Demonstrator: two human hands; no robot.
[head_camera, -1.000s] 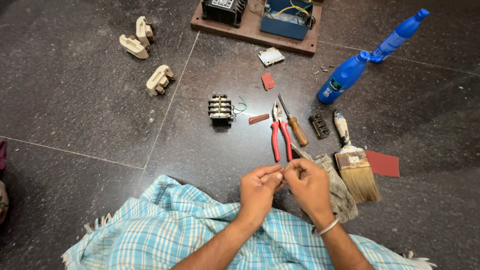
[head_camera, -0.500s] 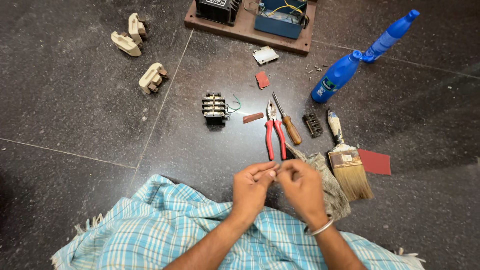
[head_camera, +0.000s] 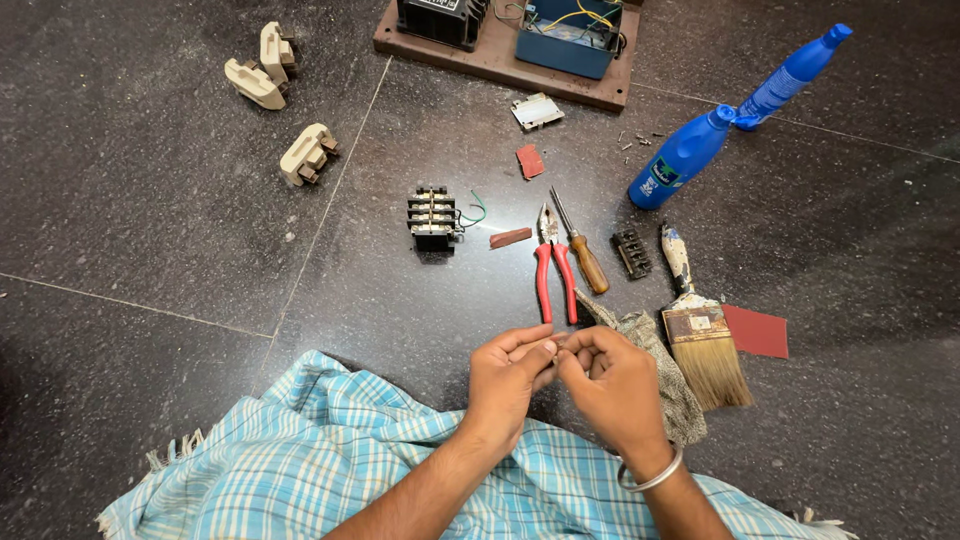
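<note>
Fingertips of the left hand (head_camera: 505, 375) and right hand (head_camera: 612, 385) meet above the checked cloth (head_camera: 330, 455), pinching something too small to make out between them. Just beyond, on the dark floor (head_camera: 150, 220), lie red-handled pliers (head_camera: 553, 270) and a screwdriver (head_camera: 580, 250). A rag (head_camera: 665, 375) and paintbrush (head_camera: 700, 330) sit right; a blue bottle (head_camera: 690, 155) stands farther off.

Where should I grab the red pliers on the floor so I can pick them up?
Probably by the two red handles, closing around both at once. The pliers lie flat, metal nose pointing away and handle ends toward the hands, so come from above on the near side. Stay left of the wooden-handled screwdriver lying close alongside.
</note>
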